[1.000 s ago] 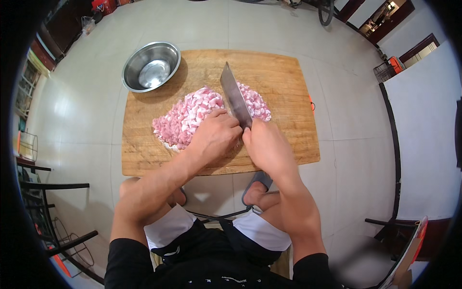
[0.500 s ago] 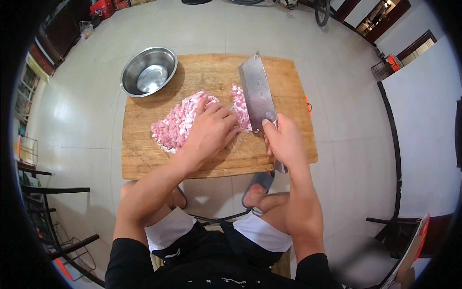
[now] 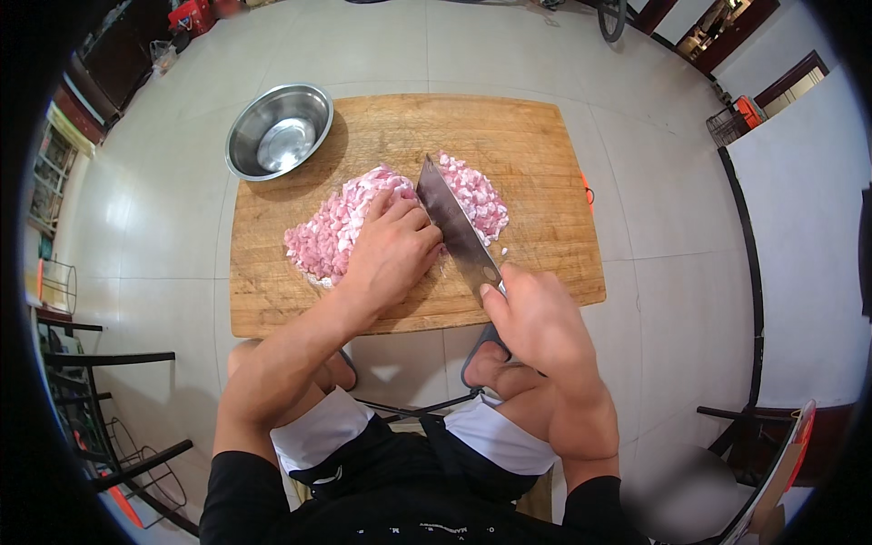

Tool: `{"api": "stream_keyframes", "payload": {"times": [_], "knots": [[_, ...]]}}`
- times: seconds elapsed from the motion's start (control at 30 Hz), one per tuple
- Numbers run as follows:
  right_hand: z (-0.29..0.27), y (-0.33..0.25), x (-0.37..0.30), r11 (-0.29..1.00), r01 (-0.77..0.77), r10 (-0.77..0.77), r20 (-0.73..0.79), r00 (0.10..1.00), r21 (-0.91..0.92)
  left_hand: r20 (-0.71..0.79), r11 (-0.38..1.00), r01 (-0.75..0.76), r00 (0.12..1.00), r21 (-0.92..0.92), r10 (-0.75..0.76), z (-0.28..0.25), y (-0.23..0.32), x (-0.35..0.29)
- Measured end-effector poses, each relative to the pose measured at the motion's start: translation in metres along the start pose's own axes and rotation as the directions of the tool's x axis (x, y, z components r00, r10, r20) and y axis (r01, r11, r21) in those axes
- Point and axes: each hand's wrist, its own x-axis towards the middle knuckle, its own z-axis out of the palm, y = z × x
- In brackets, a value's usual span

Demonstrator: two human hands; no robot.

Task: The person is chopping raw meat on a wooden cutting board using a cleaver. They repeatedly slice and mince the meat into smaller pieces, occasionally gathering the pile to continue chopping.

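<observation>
Pink and white meat, chopped into little bits, sits on a wooden board [image 3: 536, 136] in two lots: a bigger heap [image 3: 318, 236] left of the blade and a smaller heap [image 3: 481, 202] just to its right, a bit toward the far side. Honestly, for chopping this kind of soft, slippery stuff I'd say the cleaver [image 3: 459, 227] wants to come down square to the wood in short, even strokes, since dragging it sideways would probably smear the bits. Main thing I'd watch is the left hand [image 3: 396, 243], because its fingertips are right beside the flat of the blade. Keep them tucked so the knuckles do the guiding, and don't lift the edge higher than those knuckles. Pose-wise, that hand is palm down, half closed, fingers bent over the right side of the bigger heap, with the outermost finger reaching forward on top. Can't tell if it's actually pinching any meat or just pressing on it. The right hand [image 3: 545, 313] is wrapped snugly round the cleaver's handle near the board's close edge, thumb up by the base of the blade, and the blade slants away toward the far left. Can't make out whether the edge is touching wood. Both elbows are bent, left forearm [image 3: 300, 345] angling inward, right forearm [image 3: 577, 400] steeper. Steel bowl [image 3: 238, 150] is parked at the board's far left corner, well apart from the blade.
</observation>
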Motion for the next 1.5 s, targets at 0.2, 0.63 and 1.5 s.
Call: {"api": "stream_keyframes", "payload": {"times": [0.2, 0.63, 1.5], "knots": [[0.005, -0.005, 0.006, 1.0, -0.012, 0.013, 0.092, 0.996, -0.018, 0.003, 1.0, -0.003, 1.0, -0.018, 0.003, 0.01, -0.004, -0.001], [0.025, 0.03, 0.095, 0.849, -0.177, 0.157, 0.082, 0.984, 0.498, 0.016, 0.997, -0.08, 0.997, -0.012, 0.08, -0.003, 0.005, -0.008], [0.005, 0.009, -0.006, 0.998, 0.034, -0.035, 0.009, 0.999, 0.054, -0.035, 0.997, -0.071, 0.997, 0.04, 0.073, -0.002, -0.004, -0.006]]}}
